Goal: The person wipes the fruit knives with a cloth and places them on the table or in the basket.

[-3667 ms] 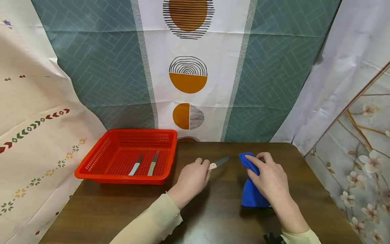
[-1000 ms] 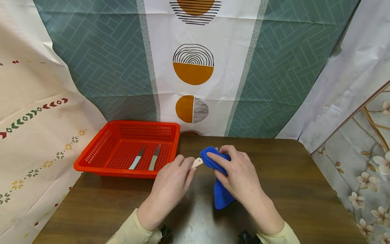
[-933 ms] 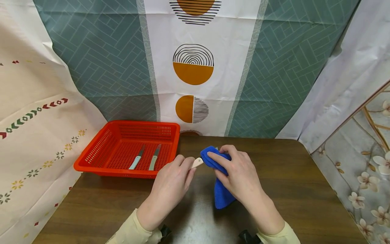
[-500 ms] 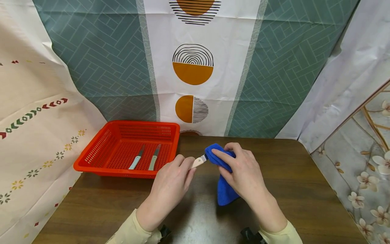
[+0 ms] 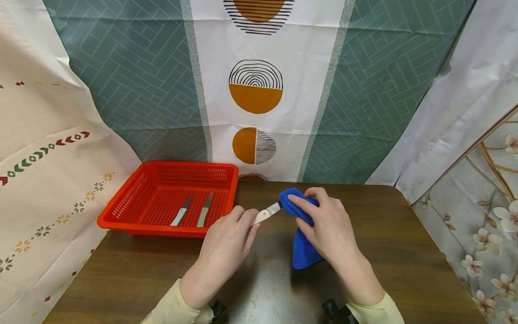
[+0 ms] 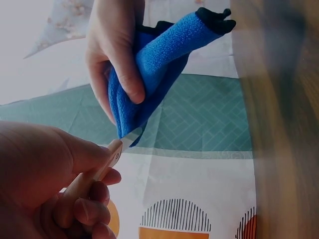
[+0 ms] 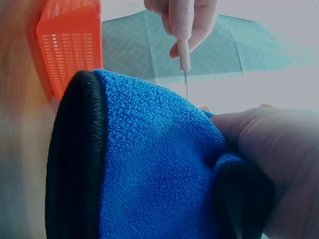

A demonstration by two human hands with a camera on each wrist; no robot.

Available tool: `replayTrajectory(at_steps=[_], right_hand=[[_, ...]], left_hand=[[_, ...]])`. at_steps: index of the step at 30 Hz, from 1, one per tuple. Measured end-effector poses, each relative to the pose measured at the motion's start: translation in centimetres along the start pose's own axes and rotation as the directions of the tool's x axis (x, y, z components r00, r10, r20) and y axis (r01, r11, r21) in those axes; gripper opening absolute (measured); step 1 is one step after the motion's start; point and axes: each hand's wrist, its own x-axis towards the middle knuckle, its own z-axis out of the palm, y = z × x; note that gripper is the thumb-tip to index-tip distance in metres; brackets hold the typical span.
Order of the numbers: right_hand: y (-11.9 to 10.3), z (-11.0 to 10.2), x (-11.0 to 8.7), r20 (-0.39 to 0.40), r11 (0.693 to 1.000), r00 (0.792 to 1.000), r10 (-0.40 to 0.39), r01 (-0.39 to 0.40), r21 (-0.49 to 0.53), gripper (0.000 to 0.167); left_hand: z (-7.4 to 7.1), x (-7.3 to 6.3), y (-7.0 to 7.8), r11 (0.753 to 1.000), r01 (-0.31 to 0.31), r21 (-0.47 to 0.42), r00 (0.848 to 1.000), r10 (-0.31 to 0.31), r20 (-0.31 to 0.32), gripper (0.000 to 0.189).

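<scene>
My left hand [image 5: 226, 245] grips the cream handle of a small knife [image 5: 264, 216], its blade pointing up and to the right. A folded blue cloth [image 5: 305, 252] with dark edging is pinched in my right hand [image 5: 328, 225], wrapped over the outer part of the blade. The blade near the handle shows bare; its tip is hidden in the cloth. In the left wrist view the fingers of my left hand curl round the handle [image 6: 82, 189]. In the right wrist view the cloth [image 7: 154, 159] hangs from my right thumb, and the knife handle [image 7: 184, 55] stands beyond it.
A red plastic basket [image 5: 170, 231] stands at the back left of the brown wooden table [image 5: 384, 252]. Inside lie a knife with a pale blue handle [image 5: 178, 217] and one with a pale green handle [image 5: 202, 218]. Patterned curtains [image 5: 364, 103] hang behind the table.
Earlier the knife and cloth were apart; then my right hand brought the cloth over the blade. Over the last second the cloth has slid right toward the tip, baring more blade.
</scene>
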Motion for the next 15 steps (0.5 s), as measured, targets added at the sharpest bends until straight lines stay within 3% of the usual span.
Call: replayTrajectory(at_steps=[15], right_hand=[[0.39,-0.23,-0.1,0.007,0.994,0.994,0.11,-0.11,-0.021,0.055]], left_hand=[[0.05,-0.19,-0.18,0.999,-0.041,-0.007,0.997,0.041,-0.062,0.028]])
